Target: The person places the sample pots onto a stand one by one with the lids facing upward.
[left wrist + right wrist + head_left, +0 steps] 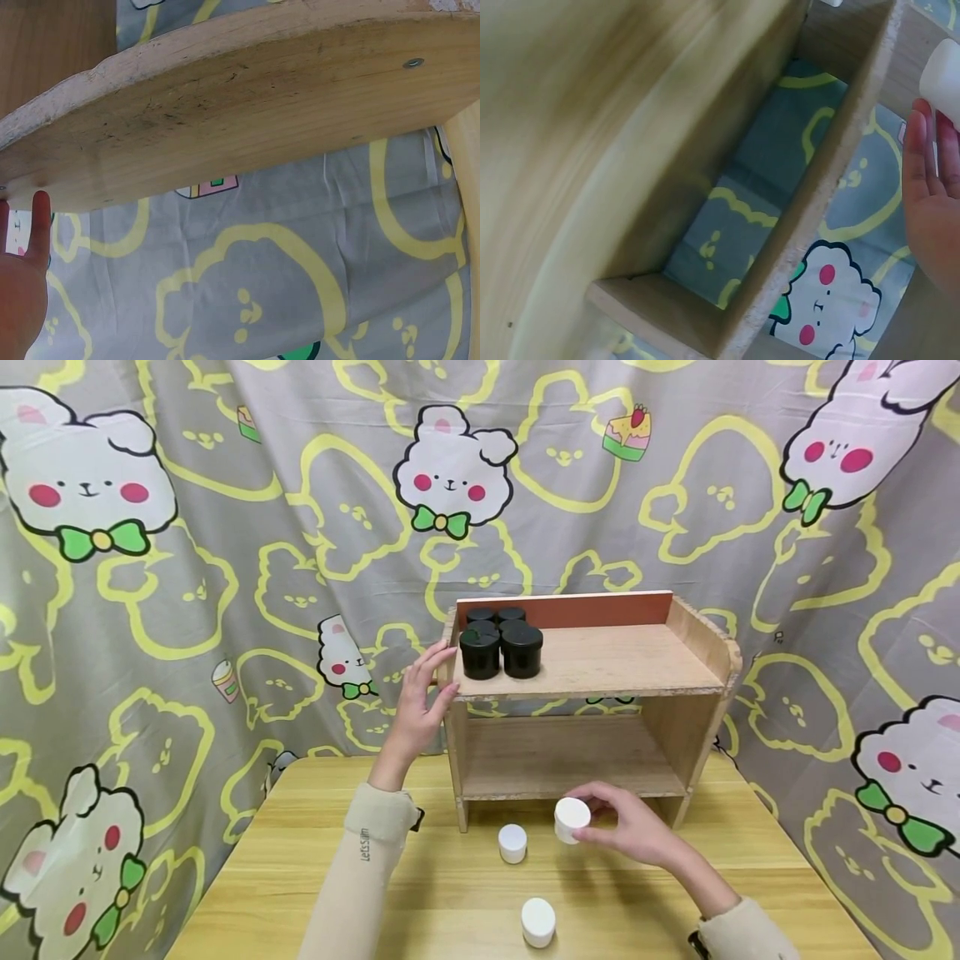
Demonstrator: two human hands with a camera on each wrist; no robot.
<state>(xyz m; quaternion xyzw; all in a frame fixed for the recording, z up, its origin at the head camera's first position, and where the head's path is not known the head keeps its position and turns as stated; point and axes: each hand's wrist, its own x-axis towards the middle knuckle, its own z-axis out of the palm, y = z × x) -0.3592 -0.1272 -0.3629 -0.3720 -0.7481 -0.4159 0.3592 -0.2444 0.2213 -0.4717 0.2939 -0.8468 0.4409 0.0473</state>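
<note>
In the head view my left hand (424,697) rests its fingers against the left side of a wooden shelf (600,662), near its top board. The left wrist view shows those fingertips touching the side panel (247,112). My right hand (626,827) grips a white lidded jar (572,819) between thumb and fingers, in front of the shelf's lower opening. In the right wrist view the same white jar (943,79) sits at the fingertips. Two more white jars, one nearer the shelf (513,843) and one nearer the front (538,922), stand on the table.
Several black lidded jars (522,650) are grouped at the left end of the top board. The middle board (570,756) lies below it. Shelf and white jars stand on a wooden table (300,852). A patterned grey curtain (262,527) hangs behind and at both sides.
</note>
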